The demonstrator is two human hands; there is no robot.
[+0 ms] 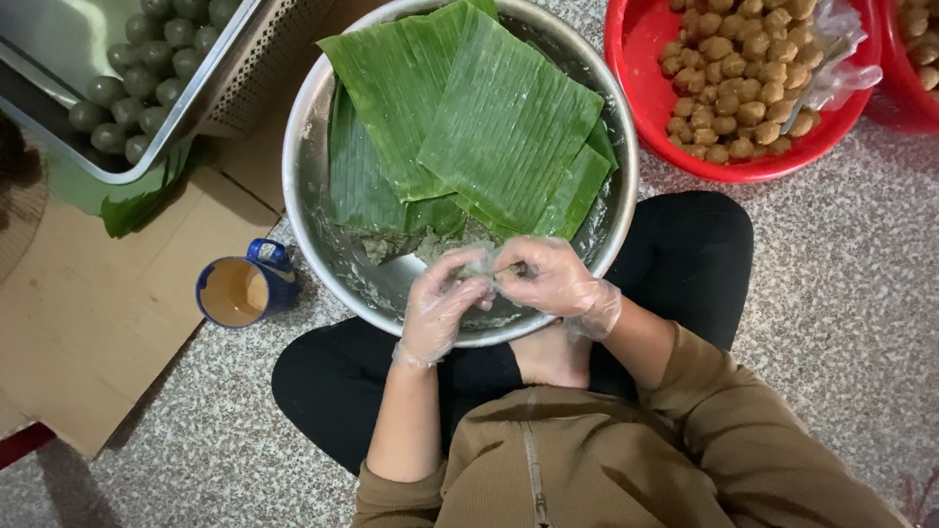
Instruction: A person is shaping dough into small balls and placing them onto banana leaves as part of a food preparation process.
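Far left, a tray (210, 93) holds dark green balls (137, 68); below it a blue cup (240, 290) of tan liquid stands on the floor. In the middle, a steel bowl (323, 235) is lined with banana leaves (479, 127). Over its near rim, the gloved left hand (440, 303) and right hand (553, 279) meet, both pinching a small pale, greyish lump of dough (486, 269) between their fingertips. Far right, a red basket (636, 68) holds brown balls (738, 83).
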